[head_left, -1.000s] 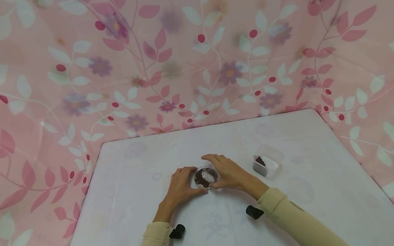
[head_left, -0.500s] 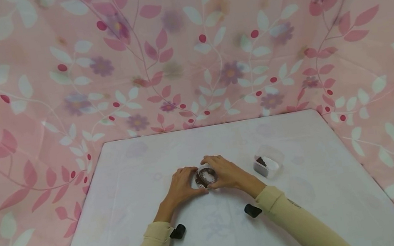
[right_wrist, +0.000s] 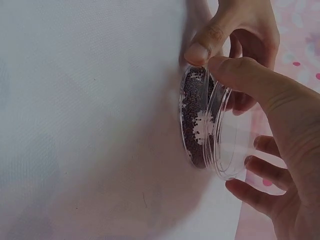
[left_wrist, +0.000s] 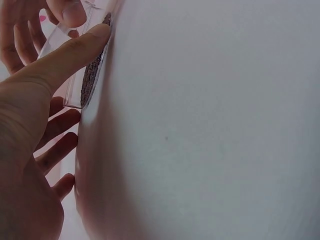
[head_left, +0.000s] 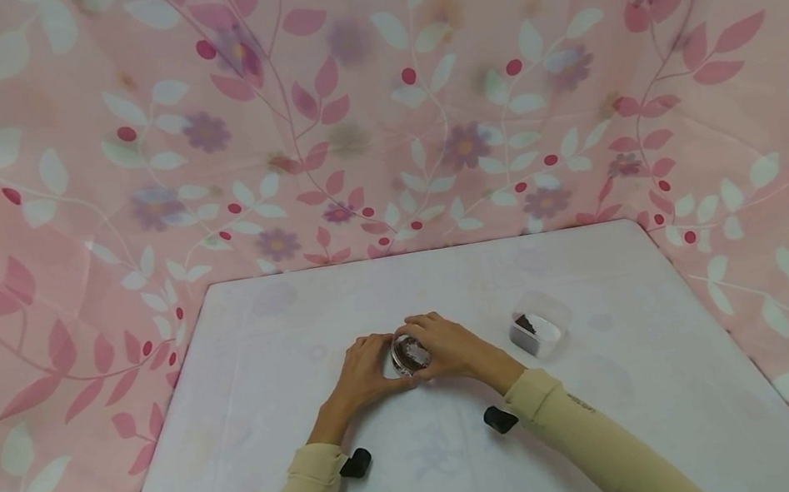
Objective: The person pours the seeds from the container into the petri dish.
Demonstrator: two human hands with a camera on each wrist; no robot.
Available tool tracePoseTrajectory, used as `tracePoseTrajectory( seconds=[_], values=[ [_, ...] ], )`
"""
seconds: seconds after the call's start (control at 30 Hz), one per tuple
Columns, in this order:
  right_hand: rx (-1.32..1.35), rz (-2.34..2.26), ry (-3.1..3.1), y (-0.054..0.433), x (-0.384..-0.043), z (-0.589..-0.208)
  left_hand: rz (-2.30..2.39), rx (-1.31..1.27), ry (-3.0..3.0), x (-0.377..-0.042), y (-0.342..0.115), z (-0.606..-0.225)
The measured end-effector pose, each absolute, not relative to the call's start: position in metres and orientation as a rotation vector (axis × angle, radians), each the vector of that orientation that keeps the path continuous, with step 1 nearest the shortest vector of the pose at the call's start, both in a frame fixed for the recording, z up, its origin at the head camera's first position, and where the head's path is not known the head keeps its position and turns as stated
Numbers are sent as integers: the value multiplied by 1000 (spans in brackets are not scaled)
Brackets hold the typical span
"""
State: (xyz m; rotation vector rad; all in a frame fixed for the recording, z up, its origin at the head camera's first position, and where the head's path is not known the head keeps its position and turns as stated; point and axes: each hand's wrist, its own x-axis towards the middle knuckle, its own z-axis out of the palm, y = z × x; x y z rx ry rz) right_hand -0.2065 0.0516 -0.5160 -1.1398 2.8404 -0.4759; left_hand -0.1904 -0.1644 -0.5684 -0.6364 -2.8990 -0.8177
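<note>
A clear round dish (right_wrist: 192,130) with dark brown granules and pale bare patches in it stands on the white-covered table. My left hand (head_left: 366,368) grips it from the left, thumb along the near side. From the right, my right hand (head_left: 447,348) holds a clear round lid (right_wrist: 227,145) by its rim, thumb on one edge and fingertips on the opposite one. In the right wrist view the lid leans at a slight angle over the dish, its near edge close to the left thumb. Whether it is seated all round cannot be told. My fingers hide parts of both rims.
To the right of my hands stands a clear plastic box (head_left: 548,335) with some dark material at its left side. A white cloth covers the table (head_left: 426,468), and a pink floral curtain (head_left: 376,114) hangs behind and at both sides.
My right hand has moved slightly left with the lid, which now covers more of the dish and appears tilted. The left hand stays about where it was.
</note>
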Motion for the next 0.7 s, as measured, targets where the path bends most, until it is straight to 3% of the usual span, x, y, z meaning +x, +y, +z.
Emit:
tracePoseTrajectory(
  seconds=[0.7],
  values=[
    [-1126,-332,2815,40,-208,-517,-810,-690,-2917,-193,-174,-564]
  ],
)
